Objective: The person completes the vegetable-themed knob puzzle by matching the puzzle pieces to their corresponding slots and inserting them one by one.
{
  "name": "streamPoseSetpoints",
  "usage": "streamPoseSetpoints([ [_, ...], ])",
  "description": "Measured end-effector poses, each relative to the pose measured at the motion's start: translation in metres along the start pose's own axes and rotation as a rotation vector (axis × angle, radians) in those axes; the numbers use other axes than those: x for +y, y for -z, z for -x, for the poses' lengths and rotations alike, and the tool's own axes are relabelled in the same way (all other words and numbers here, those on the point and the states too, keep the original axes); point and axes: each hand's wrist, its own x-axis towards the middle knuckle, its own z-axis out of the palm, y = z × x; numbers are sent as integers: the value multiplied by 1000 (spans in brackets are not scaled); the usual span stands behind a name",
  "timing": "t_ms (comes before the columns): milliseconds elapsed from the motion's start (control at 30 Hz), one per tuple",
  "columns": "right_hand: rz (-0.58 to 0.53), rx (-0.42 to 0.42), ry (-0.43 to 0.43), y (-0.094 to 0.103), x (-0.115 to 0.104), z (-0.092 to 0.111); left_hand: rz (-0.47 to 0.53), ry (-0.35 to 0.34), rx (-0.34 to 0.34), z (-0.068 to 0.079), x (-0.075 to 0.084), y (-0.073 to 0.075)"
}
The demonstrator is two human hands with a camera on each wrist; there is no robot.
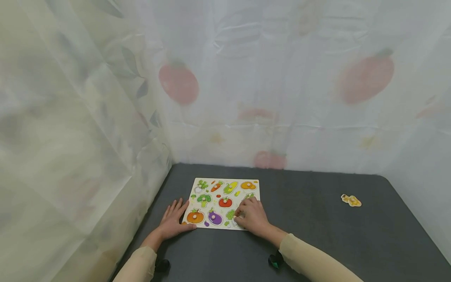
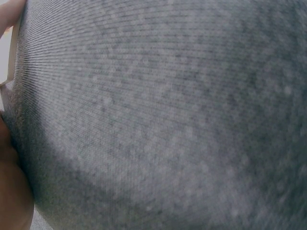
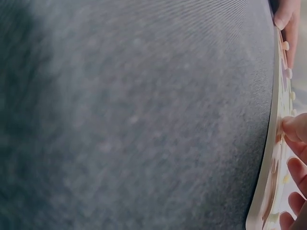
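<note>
A white vegetable puzzle board point(image 1: 209, 197) lies flat on the dark table, with knobbed pieces such as a tomato point(image 1: 225, 202), an eggplant point(image 1: 215, 217) and a pumpkin point(image 1: 195, 216). My left hand point(image 1: 172, 221) rests at its left edge, fingers spread and thumb at the near-left corner. Over the lower right part, my right hand point(image 1: 253, 216) has curled fingers and pinches a leafy green vegetable piece point(image 1: 230, 214), partly covered by the hand. In the right wrist view, thumb and fingertips point(image 3: 293, 125) meet low at the board; the knob there is hidden.
A loose yellow puzzle piece point(image 1: 351, 200) lies far to the right on the dark grey table point(image 1: 303, 203). Pale printed curtains point(image 1: 225, 78) hang behind and along the left side. Small black objects point(image 1: 275, 261) sit by both wrists.
</note>
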Motion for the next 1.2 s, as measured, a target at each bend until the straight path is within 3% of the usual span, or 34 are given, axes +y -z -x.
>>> streamPoseSetpoints([
  [333,5,-29,22,2,2,0,-24,22,-14,1,5,2],
  [567,-23,-3,-20,16,25,5,-58,69,-75,0,10,7],
  [867,14,112,-232,63,88,19,-67,82,-90,0,11,9],
  [1200,113,190,-416,120,177,68,-26,39,-32,-1,-3,-1],
])
